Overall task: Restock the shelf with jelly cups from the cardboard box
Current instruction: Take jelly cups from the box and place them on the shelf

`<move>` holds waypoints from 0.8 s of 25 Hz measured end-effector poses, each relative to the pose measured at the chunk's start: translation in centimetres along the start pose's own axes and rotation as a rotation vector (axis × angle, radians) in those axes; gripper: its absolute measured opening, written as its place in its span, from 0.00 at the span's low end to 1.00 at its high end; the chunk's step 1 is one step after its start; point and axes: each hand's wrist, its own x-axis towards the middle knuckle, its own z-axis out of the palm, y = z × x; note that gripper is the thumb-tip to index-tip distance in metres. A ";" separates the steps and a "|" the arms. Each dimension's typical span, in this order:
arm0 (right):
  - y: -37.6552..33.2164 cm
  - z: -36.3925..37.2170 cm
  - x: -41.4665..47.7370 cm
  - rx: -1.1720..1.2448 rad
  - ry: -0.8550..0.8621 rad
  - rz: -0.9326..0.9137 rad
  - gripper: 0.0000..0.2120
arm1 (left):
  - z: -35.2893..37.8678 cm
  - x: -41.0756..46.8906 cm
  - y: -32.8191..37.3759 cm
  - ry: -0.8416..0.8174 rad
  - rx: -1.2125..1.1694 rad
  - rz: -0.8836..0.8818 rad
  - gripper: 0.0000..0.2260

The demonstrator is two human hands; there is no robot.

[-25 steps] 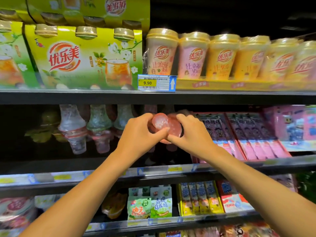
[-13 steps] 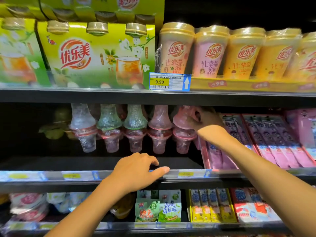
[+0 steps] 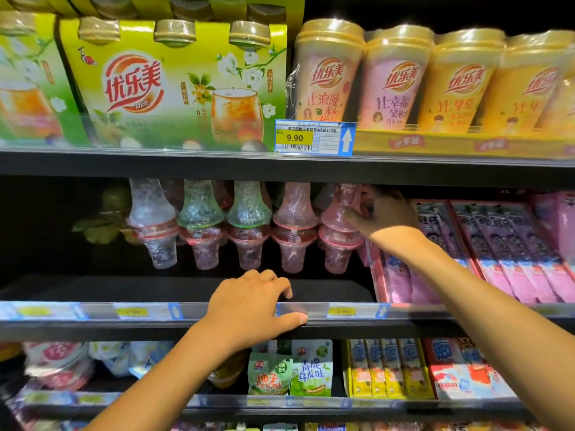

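Five stacks of jelly cups [image 3: 249, 225] stand in a row toward the back of the middle shelf [image 3: 124, 289]. Each is one cup upright with another turned upside down on it, rim to rim. My right grip [image 3: 385, 216] is clasped on the upturned pink cup [image 3: 339, 209] at the right end of the row, thumb on its near side and fingers curled behind it. That stack stands just beside the pink stick packs [image 3: 497, 244] toward the shelf's right end. My left grip [image 3: 249, 309] clasps the price rail [image 3: 140, 312] on the shelf's front edge, fingers bent over its top, thumb pressed along its face.
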 end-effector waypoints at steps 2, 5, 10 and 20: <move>0.1 0.0 0.0 0.010 0.005 -0.014 0.29 | 0.0 0.0 -0.1 0.004 0.001 0.001 0.26; 0.0 0.0 -0.1 0.016 -0.015 -0.004 0.30 | 0.0 0.0 -0.1 0.008 -0.004 -0.002 0.27; 0.0 -0.3 -0.7 0.016 -0.016 -0.012 0.30 | 0.2 -0.1 0.1 0.018 -0.011 -0.021 0.27; 0.3 0.2 -0.1 0.053 0.046 -0.038 0.31 | 0.0 -0.1 0.2 0.006 -0.018 -0.028 0.27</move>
